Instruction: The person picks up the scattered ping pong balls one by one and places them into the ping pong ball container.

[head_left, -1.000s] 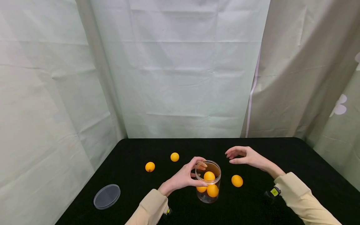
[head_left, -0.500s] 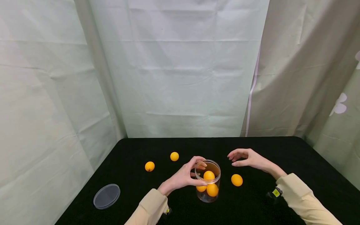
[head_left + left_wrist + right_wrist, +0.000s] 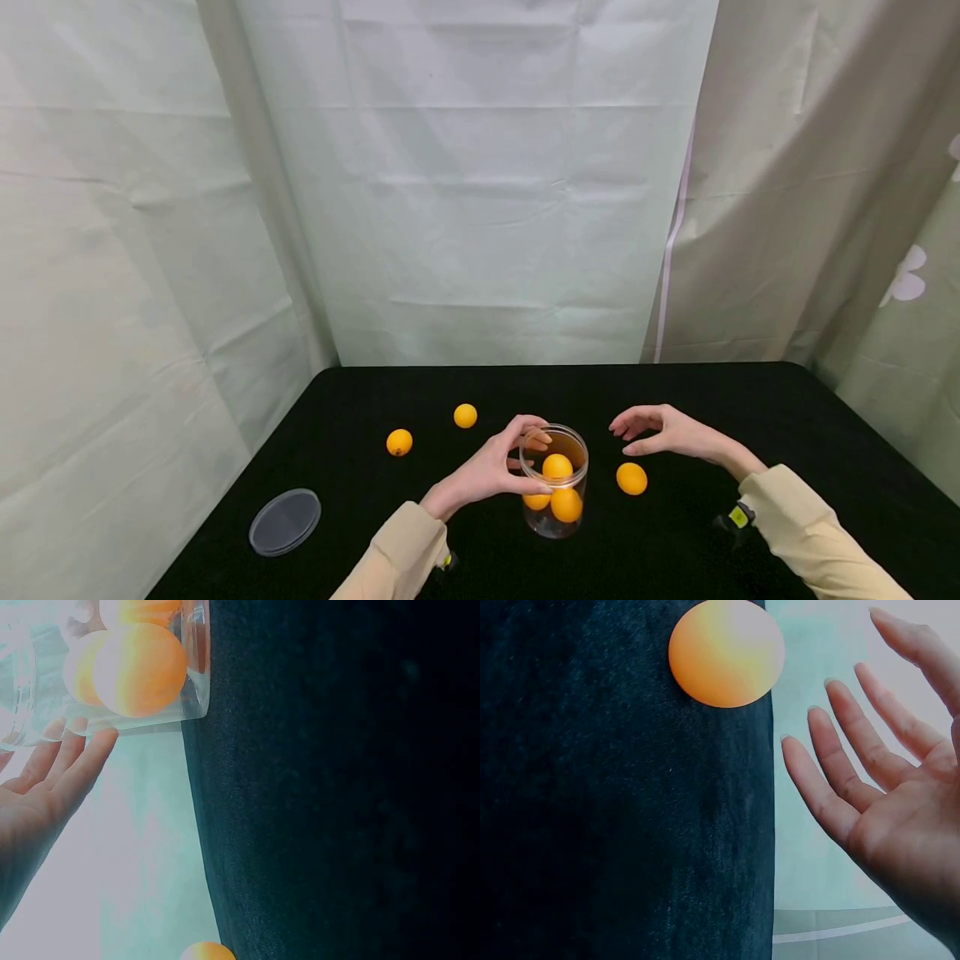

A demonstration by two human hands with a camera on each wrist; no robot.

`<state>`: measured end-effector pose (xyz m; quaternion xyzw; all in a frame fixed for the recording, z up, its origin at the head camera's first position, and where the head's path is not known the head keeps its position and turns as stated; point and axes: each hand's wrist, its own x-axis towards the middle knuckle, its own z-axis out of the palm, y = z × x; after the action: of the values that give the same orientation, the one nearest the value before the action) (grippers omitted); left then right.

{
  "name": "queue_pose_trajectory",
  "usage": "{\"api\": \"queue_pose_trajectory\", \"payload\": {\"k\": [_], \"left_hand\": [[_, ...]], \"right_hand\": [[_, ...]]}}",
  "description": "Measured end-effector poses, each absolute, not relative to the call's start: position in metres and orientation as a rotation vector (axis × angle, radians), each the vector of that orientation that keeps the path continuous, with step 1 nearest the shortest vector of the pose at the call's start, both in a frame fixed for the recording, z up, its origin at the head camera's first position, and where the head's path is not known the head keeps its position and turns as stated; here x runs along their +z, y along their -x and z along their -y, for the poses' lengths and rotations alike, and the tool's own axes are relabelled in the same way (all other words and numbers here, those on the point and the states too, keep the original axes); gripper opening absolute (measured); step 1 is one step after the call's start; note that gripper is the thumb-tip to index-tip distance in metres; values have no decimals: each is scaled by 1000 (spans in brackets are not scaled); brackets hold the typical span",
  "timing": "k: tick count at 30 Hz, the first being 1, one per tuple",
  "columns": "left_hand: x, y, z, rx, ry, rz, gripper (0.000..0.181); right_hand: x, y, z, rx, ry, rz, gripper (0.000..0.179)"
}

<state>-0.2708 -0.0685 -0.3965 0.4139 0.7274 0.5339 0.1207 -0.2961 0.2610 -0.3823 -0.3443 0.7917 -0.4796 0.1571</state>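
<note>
Well inside table edge [image 3: 540, 379], grips jar [image 3: 551, 527] with left hand [image 3: 491, 467], holds right hand [image 3: 671, 432] spread near ball [image 3: 632, 479] (lid [image 3: 285, 522]: head view only).

Clear jar [image 3: 567, 443] looks like glossy plastic, same with the lid [image 3: 285, 522]. Orange balls [image 3: 632, 479] are smooth, pretty matt. Desk cloth [image 3: 375, 483] is matt, kinda fuzzy; curtains [image 3: 480, 183], creased fabric.

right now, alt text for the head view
A left hand grips an open clear cylindrical jar of orange balls; the right hand hovers by an orange ball on a black table. Leftward lie two more balls and a round translucent lid.
</note>
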Motion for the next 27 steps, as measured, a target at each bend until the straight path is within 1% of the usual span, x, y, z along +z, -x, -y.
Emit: {"api": "queue_pose_trajectory", "payload": {"k": [22,27], "left_hand": [[-394,269,68,1545,-1203,-2127,66],[-395,269,68,1547,-1216,-2136,65]], "right_hand": [[-393,297,-262,-1281,954,-2186,40],[-394,296,-262,-1262,978,-2163,41]]}}
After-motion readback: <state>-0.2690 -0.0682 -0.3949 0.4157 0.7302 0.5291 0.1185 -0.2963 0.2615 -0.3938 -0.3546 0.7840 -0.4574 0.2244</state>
